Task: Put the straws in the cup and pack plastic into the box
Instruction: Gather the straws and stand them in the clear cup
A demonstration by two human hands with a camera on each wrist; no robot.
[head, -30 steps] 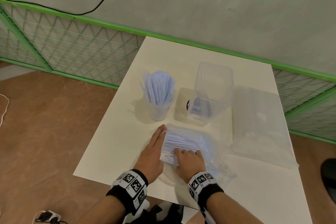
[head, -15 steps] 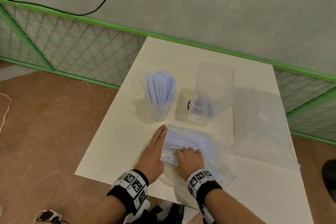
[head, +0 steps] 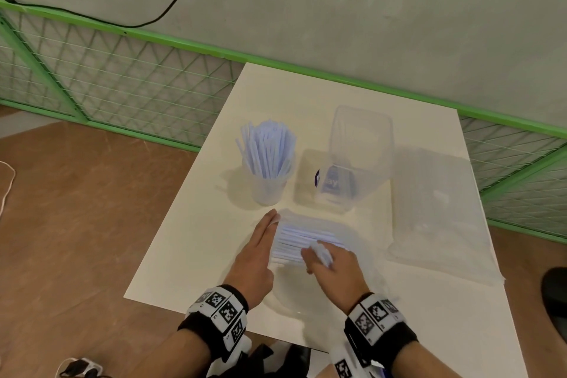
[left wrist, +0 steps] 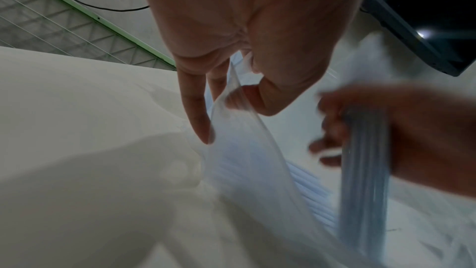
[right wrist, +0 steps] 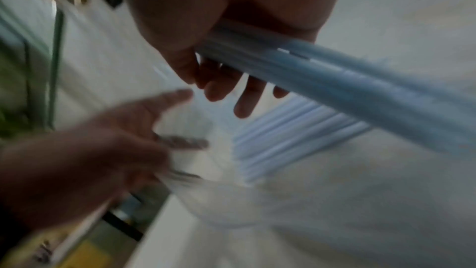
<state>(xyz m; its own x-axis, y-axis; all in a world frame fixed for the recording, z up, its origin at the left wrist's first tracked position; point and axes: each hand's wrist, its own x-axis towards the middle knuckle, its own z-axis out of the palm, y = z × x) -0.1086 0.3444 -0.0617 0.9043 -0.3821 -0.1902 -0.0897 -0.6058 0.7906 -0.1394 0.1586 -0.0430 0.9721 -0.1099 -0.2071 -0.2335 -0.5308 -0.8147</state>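
A clear cup (head: 266, 186) packed with pale blue straws (head: 266, 151) stands mid-table. Nearer me lies a clear plastic bag (head: 352, 233) with more straws (head: 302, 239) inside. My left hand (head: 260, 250) pinches the bag's open edge (left wrist: 233, 97) between thumb and fingers, with the other fingers stretched along its left side. My right hand (head: 329, 264) grips a bundle of straws (right wrist: 335, 76) and lifts it from the bag; the same bundle (left wrist: 363, 170) shows blurred in the left wrist view. The clear box (head: 357, 156) stands open behind the bag.
The box's clear lid (head: 310, 175) lies flat between cup and box. A large empty plastic bag (head: 438, 209) is spread at the right. The white table (head: 190, 233) ends close on the left and front. A green wire fence (head: 122, 77) runs behind.
My right hand has closed round a bundle of straws and drawn back toward me, lifting them off the pile. My left hand has stayed at the bag's left edge.
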